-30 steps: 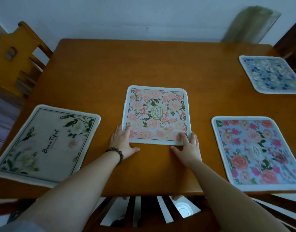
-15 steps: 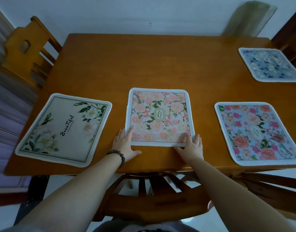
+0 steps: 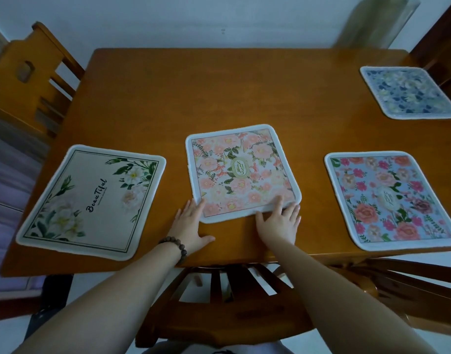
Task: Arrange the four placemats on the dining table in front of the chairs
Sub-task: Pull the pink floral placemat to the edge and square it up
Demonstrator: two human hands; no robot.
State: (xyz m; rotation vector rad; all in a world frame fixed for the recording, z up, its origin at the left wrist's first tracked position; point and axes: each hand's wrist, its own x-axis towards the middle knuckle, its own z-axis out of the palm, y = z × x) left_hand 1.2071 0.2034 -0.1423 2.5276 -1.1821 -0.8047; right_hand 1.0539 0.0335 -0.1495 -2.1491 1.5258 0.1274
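At the near edge of the pink placemat (image 3: 241,172), your fingers (image 3: 279,201) are lying straight and spread, both hands pressing its corners flat on the counter (image 3: 219,98). All four mats are lying out; this middle one is sitting skewed, so I judge squaring it remains.

We log an orange-brown wood surface (image 3: 219,93) | centre placemat (image 3: 242,172): peach-pink blooms, green leaves, white border | left of it, cream placemat (image 3: 91,200): white flowers, black script | right of it, blue placemat (image 3: 390,200): pink roses | beyond that, navy-floral placemat (image 3: 408,93) | dark bead bracelet (image 3: 174,247).
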